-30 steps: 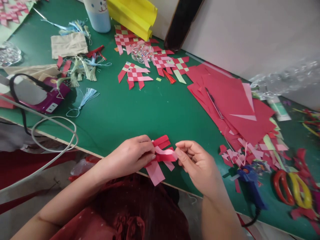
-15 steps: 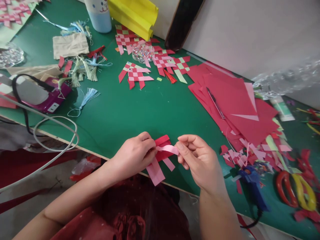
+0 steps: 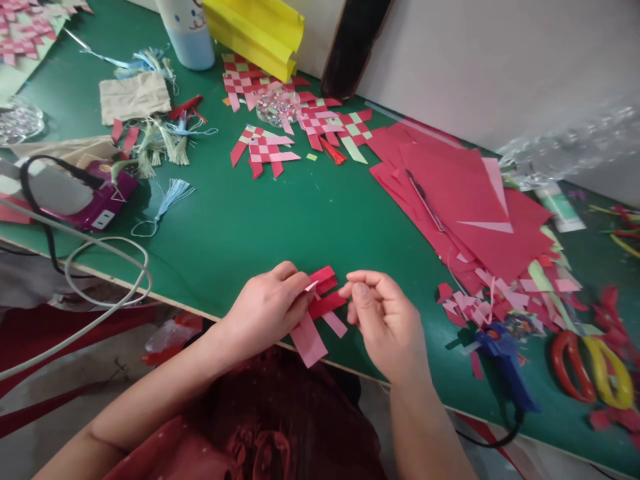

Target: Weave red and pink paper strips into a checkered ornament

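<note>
My left hand (image 3: 270,308) pinches a small weave of red and pink paper strips (image 3: 320,313) at the near edge of the green table (image 3: 280,220). Loose red ends stick out to the right and pink ends hang over the table edge. My right hand (image 3: 383,320) is just right of the weave, fingers curled with thumb and forefinger pressed together close to the red strip ends; I cannot make out anything between them.
Finished woven pieces (image 3: 267,148) lie at the back centre near a dish of beads (image 3: 279,107). Red paper sheets (image 3: 460,193) with a pen, paper scraps, a blue glue gun (image 3: 505,357) and scissors (image 3: 595,367) sit right. A purple device (image 3: 90,193), cables and tassels lie left.
The pink strip that my right hand was drawing across the weave now lies tucked in; my right hand has come off it and sits slightly apart. The left hand keeps its hold.
</note>
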The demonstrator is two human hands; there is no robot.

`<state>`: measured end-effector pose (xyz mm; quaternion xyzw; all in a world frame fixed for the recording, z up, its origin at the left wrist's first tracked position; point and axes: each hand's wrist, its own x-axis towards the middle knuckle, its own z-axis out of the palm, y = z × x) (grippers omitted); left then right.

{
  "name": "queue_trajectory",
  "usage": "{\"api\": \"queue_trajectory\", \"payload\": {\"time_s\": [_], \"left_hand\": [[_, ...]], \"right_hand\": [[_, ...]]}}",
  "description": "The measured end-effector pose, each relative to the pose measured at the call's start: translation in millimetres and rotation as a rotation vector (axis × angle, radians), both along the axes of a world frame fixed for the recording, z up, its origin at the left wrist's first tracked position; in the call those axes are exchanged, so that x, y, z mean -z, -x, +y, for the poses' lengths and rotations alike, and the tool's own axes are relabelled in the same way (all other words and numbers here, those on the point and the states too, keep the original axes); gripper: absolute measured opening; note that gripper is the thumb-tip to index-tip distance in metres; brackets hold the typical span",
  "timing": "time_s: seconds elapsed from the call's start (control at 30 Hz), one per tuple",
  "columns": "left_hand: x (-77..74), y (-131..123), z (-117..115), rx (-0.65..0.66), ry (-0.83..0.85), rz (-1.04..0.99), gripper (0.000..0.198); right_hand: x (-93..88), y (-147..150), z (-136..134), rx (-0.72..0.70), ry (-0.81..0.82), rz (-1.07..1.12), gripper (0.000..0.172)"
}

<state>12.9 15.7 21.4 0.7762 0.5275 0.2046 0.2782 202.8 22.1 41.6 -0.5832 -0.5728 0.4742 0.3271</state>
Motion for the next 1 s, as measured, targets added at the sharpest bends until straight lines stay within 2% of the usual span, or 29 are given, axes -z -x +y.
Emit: {"api": "queue_trajectory", "payload": {"time_s": [0.07,0.13,0.23,0.3,0.43,0.6,0.7,0.8,1.0], "left_hand": [[-0.1,0,0,0.008,-0.004,-0.012,0.021],[-0.2,1,0,0.015,-0.005,-0.018,0.020],[-0.1,2,0,0.021,-0.002,-0.034,0.019],[-0.1,3,0,0.025,-0.007,-0.054,0.019],[-2.2,4,0,0.031,-0.018,-0.078,0.022],[-5.7,6,1,0.037,0.003,-0.097,0.026],[-4.0,6,0,0.047,0.007,-0.099,0.021],[0.0,5,-1,0.055,-0.003,-0.092,0.012],[4.3,5,-4,0.076,-0.029,-0.024,0.011]], "right_hand": [[1.6,-2,-3,-0.042,-0.081,-0.216,0.024],[4.3,0,-6,-0.147,-0.135,-0.392,0.019],[8.5,7,-8,-0.287,-0.181,-0.503,0.013],[10.0,11,-7,-0.322,-0.193,-0.526,0.013],[9.0,11,-3,-0.299,-0.211,-0.609,0.016],[7.7,4,-1,-0.216,-0.247,-0.831,0.017],[9.0,3,1,-0.198,-0.242,-0.921,0.017],[10.4,4,2,-0.194,-0.229,-0.944,0.017],[10.8,0,3,-0.205,-0.193,-0.825,0.018]]}}
